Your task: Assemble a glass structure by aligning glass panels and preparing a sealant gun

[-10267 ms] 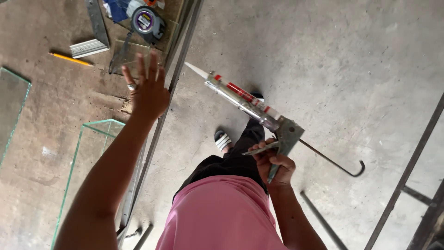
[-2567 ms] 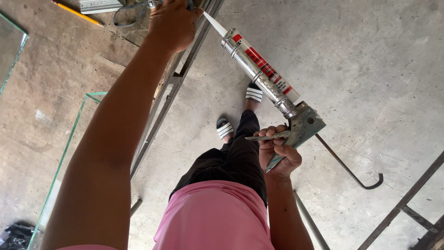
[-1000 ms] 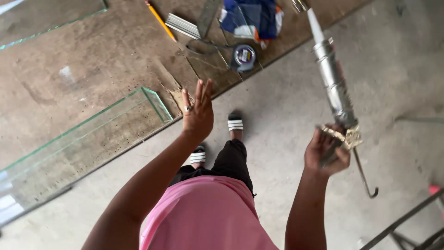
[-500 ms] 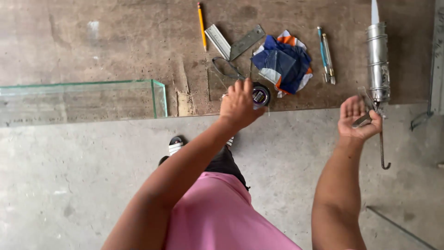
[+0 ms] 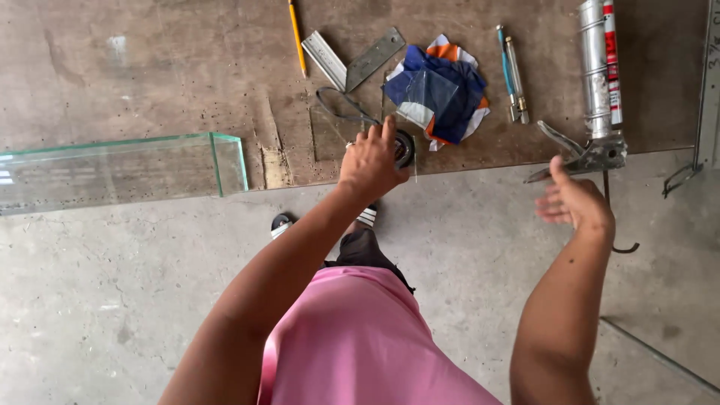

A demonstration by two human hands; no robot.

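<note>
My left hand [image 5: 370,159] reaches over the front edge of the brown worktable [image 5: 150,82], its fingers lying on a round black tape measure [image 5: 405,147]. My right hand [image 5: 574,201] hovers open just below the table edge, holding nothing, a little apart from the trigger of the silver caulking gun [image 5: 597,82]. The gun lies on the table with its rod hanging over the edge. A long glass tank [image 5: 120,169] lies at the left along the table edge.
On the table lie a yellow pencil [image 5: 297,36], a metal square [image 5: 352,58], a blue and orange cloth [image 5: 439,90] and two thin glass cutters [image 5: 511,71]. A metal frame [image 5: 705,97] stands at the right. Concrete floor [image 5: 112,300] lies below, with my sandalled feet.
The view has swung to face the table. My right hand has let go of the caulking gun, which now lies on the table. My left hand has come down onto the tape measure.
</note>
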